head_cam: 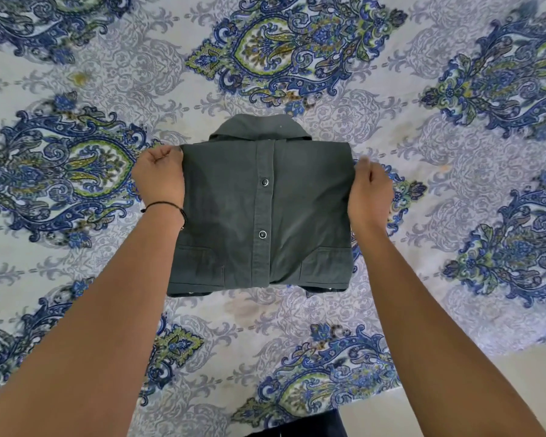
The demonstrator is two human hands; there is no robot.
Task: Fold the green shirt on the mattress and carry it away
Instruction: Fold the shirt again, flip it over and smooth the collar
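2 bare forearms reach forward from the bottom corners toward the green shirt [265,212], which lies folded into a squarish packet on the mattress [454,171]. The left hand [160,178] is curled at the shirt's left edge, fingers closed on the fabric near its upper corner, with a thin black wrist cord [164,207] just behind it. The right hand [371,197] sits at the shirt's right edge, knuckles up; its fingertips are blurred and tucked against the cloth, so whether it pinches the edge cannot be told. The shirt is a matte, dark woven cloth with a central button placket showing 2 shiny round buttons [264,182], 2 pocket flaps near its lower edge, and a collar beyond its top edge. Under the shirt, the mattress cover is a pale sheet printed with blue and green paisley medallions. Below the shirt, a dark shape at the frame's bottom edge is cut off.
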